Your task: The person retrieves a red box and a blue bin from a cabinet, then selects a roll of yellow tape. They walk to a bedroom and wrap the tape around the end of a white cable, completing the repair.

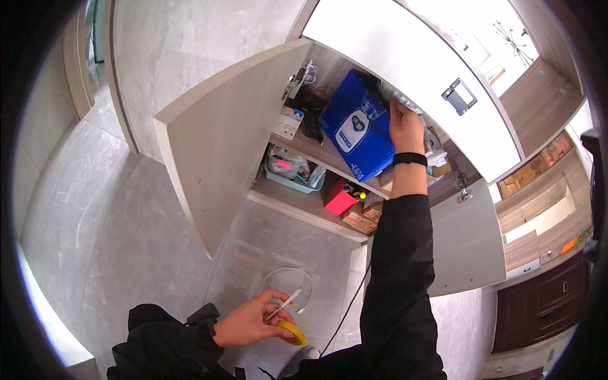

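My left hand point(250, 322) is low over the floor, closed on a white charging cable point(288, 303) and a roll of yellow tape point(292, 333). A loop of the cable hangs out past the fingers. My right hand point(406, 132) reaches into the upper shelf of an open cabinet. Its fingers are curled at the right side of a tilted blue box point(358, 130), next to crumpled clear plastic point(411, 104). The fingertips are partly hidden, so what they grip cannot be made out.
A cabinet door point(221, 120) stands wide on the left, another point(468, 234) on the right. On the lower shelf are a light-blue basket point(294, 182) of small items, a red box point(337, 197) and cartons point(360, 219). A black cord point(347, 310) runs down to the floor.
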Action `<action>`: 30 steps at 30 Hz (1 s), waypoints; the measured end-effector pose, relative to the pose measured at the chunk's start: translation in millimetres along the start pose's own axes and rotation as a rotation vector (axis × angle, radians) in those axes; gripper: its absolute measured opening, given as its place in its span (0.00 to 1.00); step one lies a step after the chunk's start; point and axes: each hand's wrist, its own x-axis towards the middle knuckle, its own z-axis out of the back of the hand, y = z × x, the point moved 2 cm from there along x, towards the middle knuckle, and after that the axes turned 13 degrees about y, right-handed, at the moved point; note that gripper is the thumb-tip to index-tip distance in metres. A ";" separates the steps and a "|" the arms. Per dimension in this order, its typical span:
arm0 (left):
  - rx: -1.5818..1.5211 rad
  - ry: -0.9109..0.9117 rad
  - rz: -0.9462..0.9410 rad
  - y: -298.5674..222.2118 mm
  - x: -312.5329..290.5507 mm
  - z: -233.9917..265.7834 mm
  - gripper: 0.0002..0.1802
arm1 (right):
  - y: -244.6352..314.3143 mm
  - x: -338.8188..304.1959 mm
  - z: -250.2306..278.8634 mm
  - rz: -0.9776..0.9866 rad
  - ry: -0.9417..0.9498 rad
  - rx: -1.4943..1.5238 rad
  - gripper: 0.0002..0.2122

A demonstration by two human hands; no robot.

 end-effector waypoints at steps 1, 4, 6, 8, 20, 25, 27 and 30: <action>0.037 -0.013 -0.015 -1.6 -1.2 0.7 0.39 | 0.8 2.1 3.8 -0.061 -0.002 -0.018 0.13; 0.144 -0.051 0.016 -4.8 -2.8 3.4 0.39 | 16.0 -8.9 7.0 -0.105 0.084 -0.206 0.13; 0.189 -0.078 0.071 -6.0 -3.0 6.5 0.38 | 30.4 -30.9 4.1 -0.096 0.104 -0.114 0.13; 0.199 -0.070 0.066 -7.2 -1.1 7.4 0.38 | 39.0 -59.6 -2.0 -0.059 0.117 -0.136 0.11; 0.180 -0.032 0.121 -6.6 8.4 4.3 0.36 | -11.6 -360.1 97.7 -0.457 0.074 -0.601 0.15; 0.063 -0.058 0.086 -8.4 7.1 4.6 0.37 | 29.0 -511.8 195.4 -0.644 -0.428 -0.486 0.18; -0.040 -0.030 0.063 -9.2 7.6 3.1 0.38 | 41.3 -561.5 230.6 -0.638 -0.579 -0.406 0.21; -0.058 0.026 0.097 -8.0 9.8 -3.5 0.38 | 63.0 -588.0 293.2 -0.633 -0.744 -0.485 0.31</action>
